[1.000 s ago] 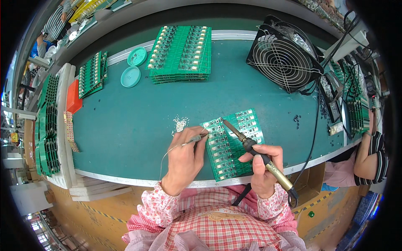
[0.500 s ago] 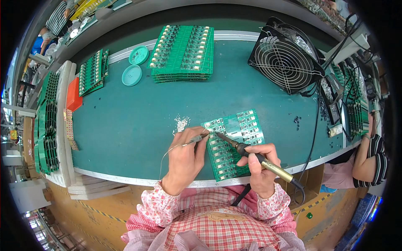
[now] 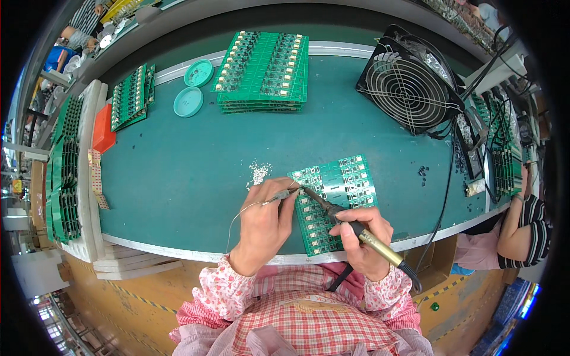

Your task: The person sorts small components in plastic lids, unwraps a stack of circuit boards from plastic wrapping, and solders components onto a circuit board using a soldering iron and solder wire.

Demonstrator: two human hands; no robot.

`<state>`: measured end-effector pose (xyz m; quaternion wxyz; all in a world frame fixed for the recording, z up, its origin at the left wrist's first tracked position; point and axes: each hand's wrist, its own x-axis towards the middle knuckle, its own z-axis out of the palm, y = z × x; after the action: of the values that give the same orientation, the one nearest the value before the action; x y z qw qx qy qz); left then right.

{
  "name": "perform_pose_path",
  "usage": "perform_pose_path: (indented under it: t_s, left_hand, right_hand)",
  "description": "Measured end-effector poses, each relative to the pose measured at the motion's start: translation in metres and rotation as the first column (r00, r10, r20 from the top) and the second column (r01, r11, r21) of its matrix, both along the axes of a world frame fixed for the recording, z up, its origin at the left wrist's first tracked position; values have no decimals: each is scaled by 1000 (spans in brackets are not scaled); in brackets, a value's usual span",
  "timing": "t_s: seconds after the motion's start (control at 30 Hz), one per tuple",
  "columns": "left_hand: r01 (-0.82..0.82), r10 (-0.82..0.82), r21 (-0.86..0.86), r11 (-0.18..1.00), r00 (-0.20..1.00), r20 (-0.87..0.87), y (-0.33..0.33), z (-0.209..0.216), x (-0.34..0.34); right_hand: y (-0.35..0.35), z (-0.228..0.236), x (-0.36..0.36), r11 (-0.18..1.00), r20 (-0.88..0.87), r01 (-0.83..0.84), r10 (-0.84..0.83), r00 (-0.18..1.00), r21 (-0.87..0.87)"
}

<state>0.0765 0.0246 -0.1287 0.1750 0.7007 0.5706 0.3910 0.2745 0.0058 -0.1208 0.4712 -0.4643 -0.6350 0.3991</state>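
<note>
A green circuit board (image 3: 335, 188) with rows of small parts lies at the table's front edge, between my hands. My right hand (image 3: 363, 238) is closed around a soldering iron (image 3: 379, 247) with a gold-coloured handle, its dark tip resting at the board's upper left. My left hand (image 3: 261, 219), at the board's left edge, pinches a thin solder wire (image 3: 242, 210) that passes through a grey sleeve and trails down beside the wrist. The iron's tip meets the front of what the left fingers hold; the exact contact is too small to make out.
A pile of tiny white parts (image 3: 259, 172) lies beyond my left hand. Stacked circuit boards (image 3: 264, 71) and two turquoise lids (image 3: 189, 102) stand farther back. A black fan (image 3: 409, 89) sits at the back right, a cable (image 3: 444, 204) hanging near it. At far right another person's arm (image 3: 512, 234) shows.
The iron's tip has moved slightly left, closer to my left fingertips, and my right hand has shifted left with it. The left hand stays nearly in place.
</note>
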Motion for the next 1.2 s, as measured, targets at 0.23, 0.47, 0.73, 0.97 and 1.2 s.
perform_pose_path:
  t_s: [0.23,0.47,0.73,0.97,1.2]
  left_hand:
    - [-8,8,8,1000,1000,-6,-1,-1,0]
    - [-2,2,25,1000,1000,4,0,-1,2]
    - [-17,18,16,1000,1000,-6,-2,-2,3]
    - [-109,114,-67,992,991,64,-8,10,-12]
    - [-273,277,-55,960,956,93,-14,0,-54]
  right_hand:
    - [6,-2,4,976,99,-71,52,994,207]
    - [-3,2,16,994,10,59,-60,998,97]
    - [-22,-4,17,979,-97,204,-202,975,13]
    - [-30,-15,19,977,-118,210,-205,972,32]
    - [-31,-14,20,971,-108,232,-225,968,61]
